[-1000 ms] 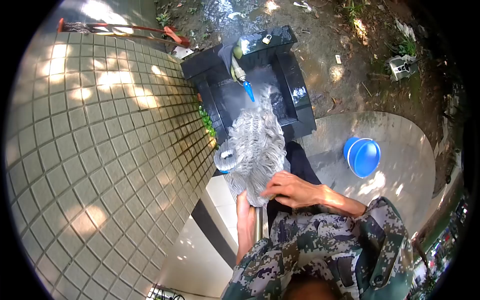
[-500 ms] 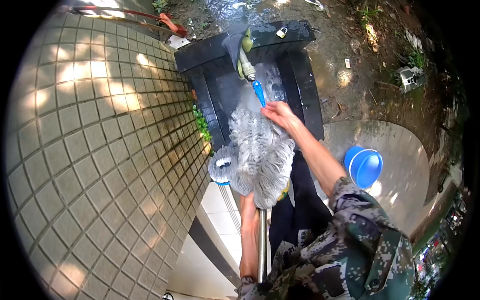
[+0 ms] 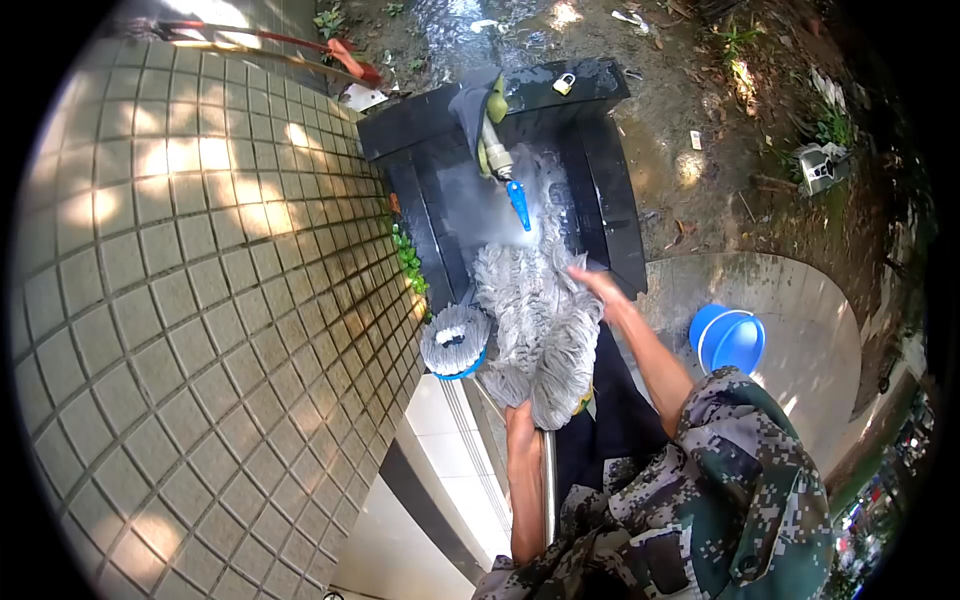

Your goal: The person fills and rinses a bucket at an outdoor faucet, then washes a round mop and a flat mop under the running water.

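Observation:
A wet grey string mop [image 3: 530,310] lies with its strands stretched into a dark stone sink [image 3: 625,225]. My left hand [image 3: 520,415] is closed at the mop head beside the metal handle [image 3: 549,480]; strands hide its fingers. My right hand [image 3: 597,287] rests at the right edge of the strands, its fingers stretched out and slightly blurred. Above the strands hangs a tap with a blue lever [image 3: 518,203], and a dark cloth [image 3: 474,108] is draped over its pipe. The water below the tap looks whitish.
Left of the mop sits a round grey strand-covered thing with a blue rim [image 3: 462,372]. A blue bucket [image 3: 728,340] stands on concrete at right. The tiled wall [image 3: 200,330] borders the left side. A padlock [image 3: 564,83] lies on the sink's far ledge.
My right hand has let go of the tap's blue lever and moved back to the mop's right side. The mop and my left hand have shifted slightly right in view.

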### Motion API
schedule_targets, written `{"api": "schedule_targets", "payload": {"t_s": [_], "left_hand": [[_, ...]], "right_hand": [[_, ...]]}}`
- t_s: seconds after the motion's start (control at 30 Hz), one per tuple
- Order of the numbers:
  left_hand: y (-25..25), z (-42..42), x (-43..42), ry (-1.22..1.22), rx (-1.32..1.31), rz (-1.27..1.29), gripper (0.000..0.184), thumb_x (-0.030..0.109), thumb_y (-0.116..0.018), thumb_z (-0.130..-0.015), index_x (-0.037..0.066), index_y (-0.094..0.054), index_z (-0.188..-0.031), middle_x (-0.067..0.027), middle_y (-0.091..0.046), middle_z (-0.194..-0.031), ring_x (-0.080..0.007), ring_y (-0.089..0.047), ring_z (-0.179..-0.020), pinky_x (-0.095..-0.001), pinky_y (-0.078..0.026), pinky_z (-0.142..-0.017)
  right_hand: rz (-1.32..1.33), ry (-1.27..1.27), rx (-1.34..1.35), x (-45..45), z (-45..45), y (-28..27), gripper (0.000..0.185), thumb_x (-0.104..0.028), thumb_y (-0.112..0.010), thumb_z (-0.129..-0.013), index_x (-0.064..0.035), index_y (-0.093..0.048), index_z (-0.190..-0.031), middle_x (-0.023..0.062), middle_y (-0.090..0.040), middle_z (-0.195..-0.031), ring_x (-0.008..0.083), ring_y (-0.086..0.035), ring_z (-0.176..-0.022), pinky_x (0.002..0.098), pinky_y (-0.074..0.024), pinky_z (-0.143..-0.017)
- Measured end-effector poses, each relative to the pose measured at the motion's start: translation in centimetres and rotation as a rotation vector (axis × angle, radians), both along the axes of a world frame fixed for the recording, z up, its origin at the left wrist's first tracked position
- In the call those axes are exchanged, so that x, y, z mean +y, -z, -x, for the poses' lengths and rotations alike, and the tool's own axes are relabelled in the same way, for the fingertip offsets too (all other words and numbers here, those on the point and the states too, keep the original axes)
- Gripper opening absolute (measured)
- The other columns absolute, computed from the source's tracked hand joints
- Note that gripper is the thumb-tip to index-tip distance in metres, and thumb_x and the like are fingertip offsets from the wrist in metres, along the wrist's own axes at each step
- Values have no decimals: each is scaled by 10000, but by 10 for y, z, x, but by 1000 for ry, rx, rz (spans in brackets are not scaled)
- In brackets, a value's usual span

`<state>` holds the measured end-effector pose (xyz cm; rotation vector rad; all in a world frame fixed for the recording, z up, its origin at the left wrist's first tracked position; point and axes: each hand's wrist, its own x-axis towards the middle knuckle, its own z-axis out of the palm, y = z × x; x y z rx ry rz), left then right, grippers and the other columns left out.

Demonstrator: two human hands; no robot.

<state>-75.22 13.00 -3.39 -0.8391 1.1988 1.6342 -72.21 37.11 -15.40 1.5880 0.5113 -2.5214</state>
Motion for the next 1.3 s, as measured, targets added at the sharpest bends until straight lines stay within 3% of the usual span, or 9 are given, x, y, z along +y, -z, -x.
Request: {"api": "schedule_targets", "payload": {"t_s": [0.03, 0.27, 0.37, 0.43, 0.5, 0.7, 1.1, 1.17, 1.3], "left_hand": [[-5, -2, 4, -48, -1, 17, 433, 1, -502, -816, -47, -431, -1240, -158, -567, -1127, -238, -600, -987, -355, -526, -807], [-61, 0, 36, 4, 105, 122, 369, 16, -471, -832, -72, -466, -1190, -148, -589, -1071, -220, -618, -907, -324, -523, -778], [-87, -9, 31, 69, 90, 155, 355, 17, -469, -832, -76, -478, -1174, -146, -595, -1056, -216, -620, -895, -321, -522, -768], [-110, -16, 27, 111, 72, 182, 345, 18, -468, -833, -80, -487, -1164, -145, -599, -1046, -213, -621, -887, -318, -521, -761], [-137, -20, 25, 148, 48, 216, 337, 19, -466, -833, -83, -495, -1153, -144, -602, -1037, -210, -621, -879, -316, -521, -755], [-183, -28, 21, 184, -21, 307, 266, 31, -452, -840, -98, -554, -1049, -152, -624, -954, -203, -631, -800, -307, -517, -704], [-129, 61, 33, 223, 91, 45, 393, 52, -459, -845, -88, -443, -1212, -172, -575, -1119, -245, -609, -961, -344, -512, -827], [-117, 68, 32, 228, 106, 49, 394, 52, -461, -845, -89, -442, -1212, -174, -573, -1122, -246, -608, -965, -345, -510, -829], [-116, 69, 20, 213, 123, 90, 395, 50, -465, -843, -91, -442, -1211, -177, -571, -1129, -247, -605, -973, -347, -507, -833]], "right_hand": [[-19, -28, -96, -23, -20, 46, 615, -355, -743, -719, -5, -533, -1180, 139, -605, -1080, 260, -597, -902, 351, -465, -865], [241, 131, 63, -38, -24, -20, 181, -161, -628, -700, -43, -603, -835, 72, -613, -764, 205, -594, -648, 310, -507, -648], [63, 111, 174, -49, -39, -55, 181, -196, -526, -796, -56, -591, -889, 43, -574, -873, 144, -556, -790, 280, -467, -725], [173, 285, 266, -97, -60, 24, 122, -150, -586, -744, -34, -602, -781, 75, -621, -741, 190, -620, -657, 304, -523, -656], [289, 236, 83, -78, -58, -70, 117, -146, -510, -804, -57, -585, -788, 31, -572, -727, 146, -561, -652, 285, -477, -626], [414, 251, 206, -110, -84, -77, 261, -121, -510, -745, 57, -591, -917, 136, -637, -806, 247, -630, -686, 367, -542, -691], [261, 326, 215, -31, 30, -76, 326, -221, -539, -775, 19, -581, -991, 132, -640, -875, 264, -618, -766, 388, -514, -748], [252, 465, 177, -31, 48, -92, 196, -222, -551, -777, -33, -601, -786, 89, -627, -707, 205, -582, -573, 322, -494, -574], [197, 468, 155, -59, 37, -114, 194, -251, -566, -781, -60, -591, -760, 54, -583, -645, 184, -566, -567, 304, -489, -585]]}}
